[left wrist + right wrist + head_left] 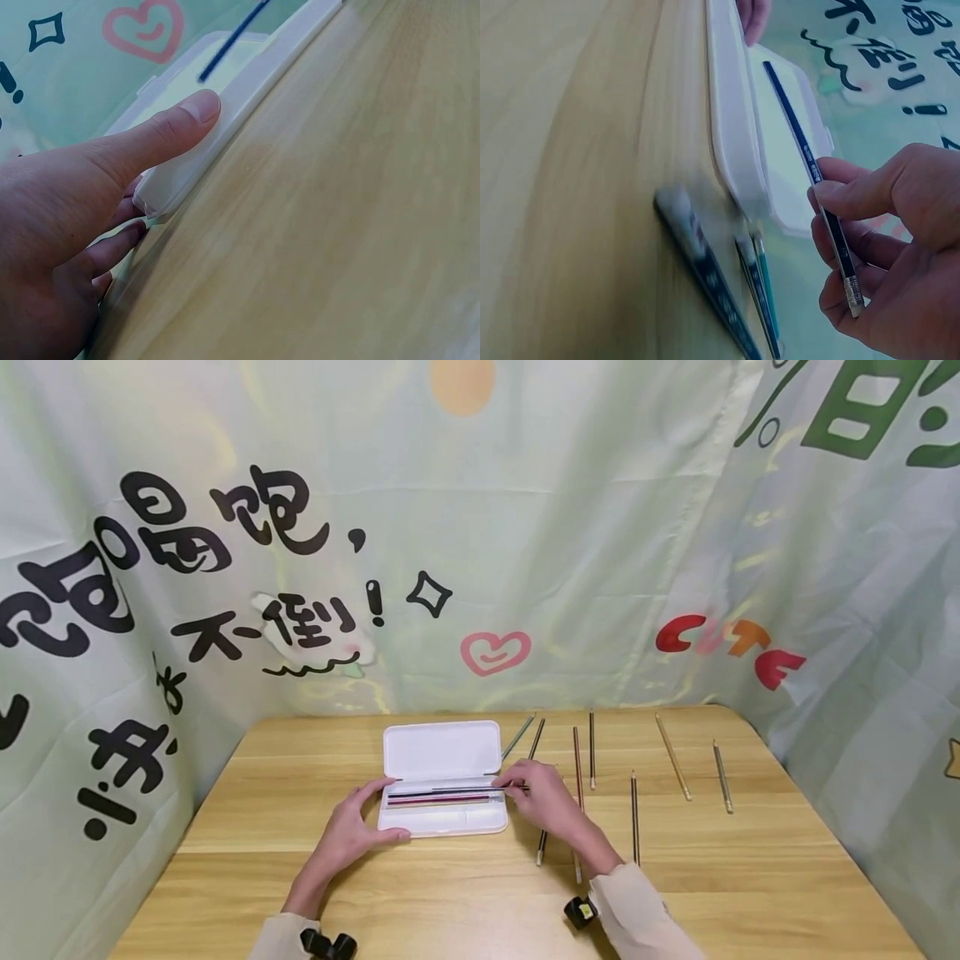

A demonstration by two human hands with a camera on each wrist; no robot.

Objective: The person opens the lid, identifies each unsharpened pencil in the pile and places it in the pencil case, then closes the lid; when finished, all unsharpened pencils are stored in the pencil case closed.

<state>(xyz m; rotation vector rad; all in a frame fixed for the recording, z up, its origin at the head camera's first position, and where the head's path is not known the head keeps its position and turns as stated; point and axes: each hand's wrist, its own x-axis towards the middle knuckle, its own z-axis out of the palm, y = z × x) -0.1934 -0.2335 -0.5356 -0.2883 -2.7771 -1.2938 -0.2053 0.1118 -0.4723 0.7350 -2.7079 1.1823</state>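
Note:
A white pencil case (pixel 442 828) lies open on the table with its lid (pixel 441 750) tipped back, and several pencils (pixel 438 802) lie in its tray. My left hand (pixel 351 827) holds the left end of the case, thumb (pixel 172 131) along the front wall and fingers round the far side. Over the right end of the tray, my right hand (pixel 546 797) pinches a dark blue pencil (pixel 793 124) between thumb and fingers. Its white eraser end points back toward the palm. In the right wrist view the pencil is held above the case.
Right of the case, several loose pencils lie spread on the wooden table (pixel 465 902), among them a green one (pixel 517 737), a dark red one (pixel 577 752), a black one (pixel 635 818), a natural-wood one (pixel 672 756) and a grey one (pixel 722 777). A printed curtain (pixel 585 568) surrounds the table.

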